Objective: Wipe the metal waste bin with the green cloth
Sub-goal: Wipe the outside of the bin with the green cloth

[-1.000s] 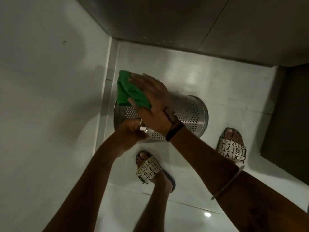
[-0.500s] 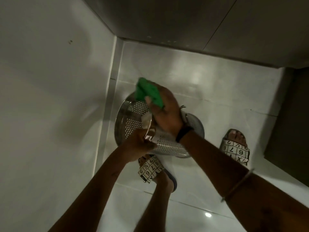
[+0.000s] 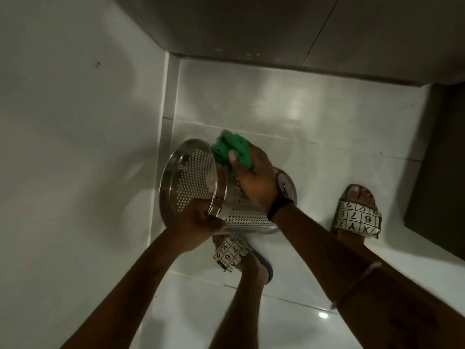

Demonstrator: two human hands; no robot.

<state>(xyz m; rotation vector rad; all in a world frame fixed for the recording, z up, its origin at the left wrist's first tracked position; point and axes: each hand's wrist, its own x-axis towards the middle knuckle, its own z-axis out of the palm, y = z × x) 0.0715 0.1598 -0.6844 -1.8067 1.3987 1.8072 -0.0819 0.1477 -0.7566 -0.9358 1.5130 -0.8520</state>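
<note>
The perforated metal waste bin is held tilted above the floor, its open mouth turned to the left and toward me. My left hand grips its rim at the lower edge. My right hand presses the bunched green cloth against the upper outer side of the bin, just behind the rim. The bin's base end is mostly hidden behind my right hand and wrist.
A white wall stands close on the left and a grey wall closes the corner beyond. My sandalled feet stand on the glossy white floor tiles. A dark panel runs along the right.
The bin's mouth has turned further toward me and to the left. My right hand has slid the green cloth rightward along the bin's upper side.
</note>
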